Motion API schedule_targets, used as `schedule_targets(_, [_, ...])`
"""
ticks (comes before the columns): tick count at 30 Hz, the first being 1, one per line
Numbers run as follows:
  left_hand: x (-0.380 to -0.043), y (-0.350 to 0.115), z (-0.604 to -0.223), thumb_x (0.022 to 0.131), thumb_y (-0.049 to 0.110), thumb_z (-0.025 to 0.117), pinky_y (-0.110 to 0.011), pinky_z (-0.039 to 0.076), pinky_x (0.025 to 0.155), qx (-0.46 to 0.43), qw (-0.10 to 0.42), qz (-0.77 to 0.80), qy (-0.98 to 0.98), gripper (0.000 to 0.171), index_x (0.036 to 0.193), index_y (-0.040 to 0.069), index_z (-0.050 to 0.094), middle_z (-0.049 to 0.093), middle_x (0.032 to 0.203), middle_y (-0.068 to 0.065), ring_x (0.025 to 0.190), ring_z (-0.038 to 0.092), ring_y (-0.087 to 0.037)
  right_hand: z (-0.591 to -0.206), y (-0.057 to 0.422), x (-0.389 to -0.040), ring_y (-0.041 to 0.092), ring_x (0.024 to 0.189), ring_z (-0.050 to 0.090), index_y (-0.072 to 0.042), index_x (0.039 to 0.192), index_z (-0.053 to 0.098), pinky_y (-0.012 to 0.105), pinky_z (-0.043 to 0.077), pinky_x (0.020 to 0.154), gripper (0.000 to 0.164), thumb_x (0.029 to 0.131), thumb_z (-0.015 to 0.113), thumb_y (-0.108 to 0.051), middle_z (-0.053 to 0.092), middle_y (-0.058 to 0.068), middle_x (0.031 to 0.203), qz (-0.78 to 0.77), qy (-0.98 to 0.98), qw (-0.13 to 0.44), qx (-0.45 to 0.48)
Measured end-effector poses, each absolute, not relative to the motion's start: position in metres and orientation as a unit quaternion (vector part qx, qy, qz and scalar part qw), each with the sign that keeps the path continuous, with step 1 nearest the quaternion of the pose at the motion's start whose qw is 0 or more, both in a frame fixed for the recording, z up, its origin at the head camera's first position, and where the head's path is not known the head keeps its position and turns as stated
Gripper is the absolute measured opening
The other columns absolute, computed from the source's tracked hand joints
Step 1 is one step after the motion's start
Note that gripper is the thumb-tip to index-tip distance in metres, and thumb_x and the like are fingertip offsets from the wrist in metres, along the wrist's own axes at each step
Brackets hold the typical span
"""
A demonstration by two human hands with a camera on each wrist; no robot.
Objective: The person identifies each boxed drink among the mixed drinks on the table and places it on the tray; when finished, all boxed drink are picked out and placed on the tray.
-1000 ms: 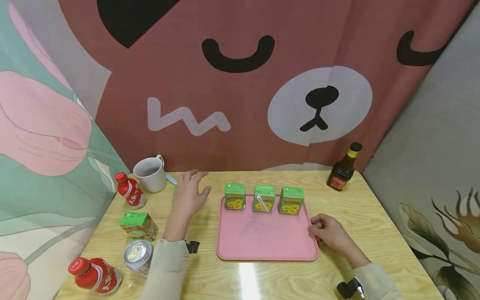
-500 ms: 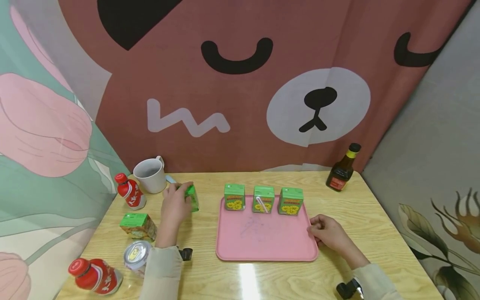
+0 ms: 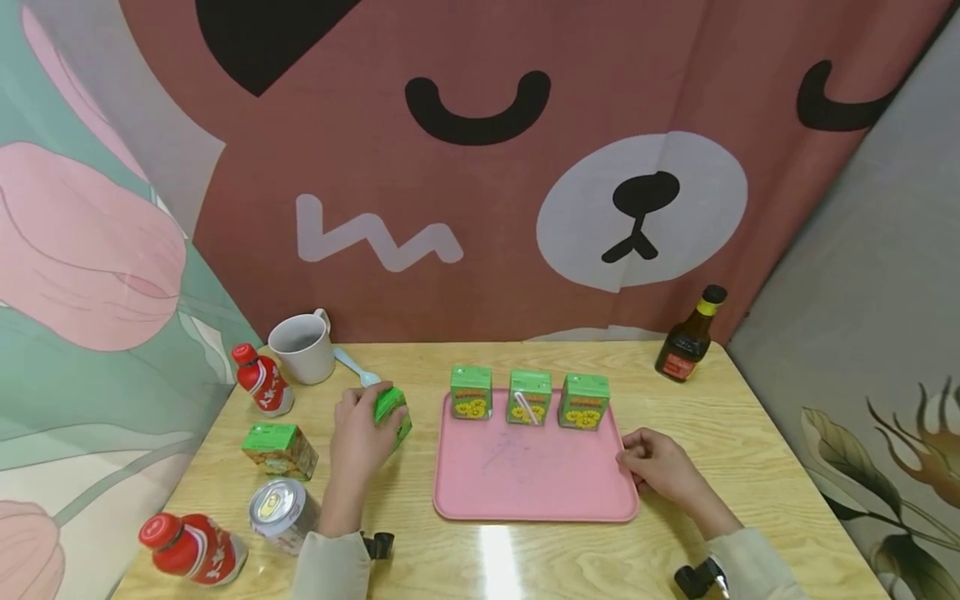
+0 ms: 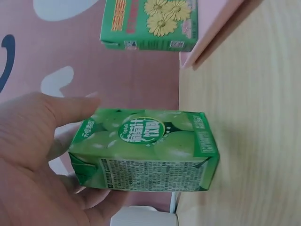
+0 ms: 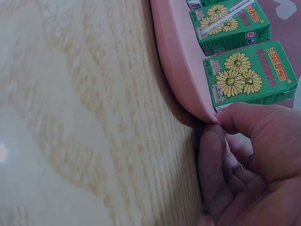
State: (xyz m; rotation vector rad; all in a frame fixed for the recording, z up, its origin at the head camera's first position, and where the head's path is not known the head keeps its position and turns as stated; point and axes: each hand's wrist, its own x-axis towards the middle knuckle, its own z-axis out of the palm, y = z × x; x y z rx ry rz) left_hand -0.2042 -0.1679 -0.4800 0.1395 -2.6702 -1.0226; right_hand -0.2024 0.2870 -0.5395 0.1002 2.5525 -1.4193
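Left of centre, the left hand (image 3: 362, 433) grips a green juice box (image 4: 146, 150) between thumb and fingers; right of centre, the right hand (image 3: 663, 467) pinches the pink tray (image 3: 536, 479); a pick-up seems in hand, next needing a steady hold

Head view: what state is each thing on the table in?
Green rectangular carton, gripped by left hand
Pink rectangular plastic tray, flat, pinched by right hand
Three green flowered cartons, upright on tray
Brown and green carton, resting on wooden table
Silver metal can, upright
Two red bottles, capped
Dark brown bottle, capped
White handled mug, upright
Pale blue spoon, flat
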Motion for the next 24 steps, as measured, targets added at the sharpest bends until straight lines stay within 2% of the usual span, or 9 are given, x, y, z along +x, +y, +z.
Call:
schedule_targets(4, [-0.198,-0.167,-0.482,0.091,0.015,0.078,-0.057,0.049,0.087,0.039,0.137,-0.35,-0.926,0.048,0.136,0.012,0.062,0.053,0.127,-0.019,0.113,0.055,-0.038,-0.541,0.287,-0.202,0.022,0.07,0.063,0.005,0.115,0.059,0.035,0.056,0.056,0.028,0.094,0.07,-0.009,0.064,0.008,0.086,-0.482,0.869,0.107,0.036])
schedule_targets(8, [-0.184,-0.168,-0.483,0.09,0.012,0.079,-0.055,0.052,0.084,0.031,0.143,-0.345,-0.927,0.046,0.134,0.01,0.065,0.057,0.124,-0.019,0.108,0.061,-0.038,-0.541,0.286,-0.201,0.021,0.07,0.064,0.005,0.115,0.059,0.036,0.056,0.056,0.029,0.093,0.07,-0.009,0.064,0.007,0.086,-0.481,0.869,0.108,0.035])
schedule_targets(13, [-0.166,-0.167,-0.485,0.089,0.014,0.08,-0.055,0.055,0.082,0.01,0.158,-0.335,-0.929,0.044,0.131,0.01,0.067,0.059,0.123,-0.018,0.107,0.063,-0.037,-0.541,0.284,-0.201,0.021,0.07,0.063,0.005,0.115,0.059,0.036,0.056,0.056,0.028,0.094,0.07,-0.01,0.064,0.008,0.086,-0.48,0.87,0.108,0.038])
schedule_targets(19, [-0.162,-0.164,-0.49,0.086,0.018,0.084,-0.05,0.055,0.076,-0.009,0.202,-0.313,-0.928,0.044,0.127,0.013,0.07,0.061,0.115,-0.012,0.099,0.063,-0.031,-0.541,0.286,-0.201,0.021,0.07,0.063,0.006,0.117,0.058,0.036,0.056,0.057,0.03,0.095,0.07,-0.01,0.064,0.008,0.088,-0.473,0.873,0.109,0.043])
schedule_targets(22, [-0.163,-0.164,-0.492,0.084,0.015,0.086,-0.047,0.056,0.073,-0.026,0.214,-0.31,-0.926,0.044,0.125,0.012,0.071,0.062,0.109,-0.009,0.092,0.064,-0.028,-0.541,0.287,-0.201,0.021,0.07,0.063,0.006,0.118,0.058,0.036,0.056,0.058,0.03,0.095,0.069,-0.009,0.064,0.009,0.088,-0.476,0.871,0.112,0.045])
schedule_targets(24, [-0.163,-0.165,-0.492,0.083,0.012,0.086,-0.046,0.056,0.076,-0.04,0.21,-0.323,-0.922,0.043,0.123,0.014,0.072,0.062,0.108,-0.006,0.092,0.065,-0.026,-0.541,0.287,-0.201,0.021,0.07,0.063,0.005,0.118,0.059,0.036,0.056,0.058,0.029,0.094,0.069,-0.009,0.064,0.009,0.088,-0.479,0.869,0.111,0.047])
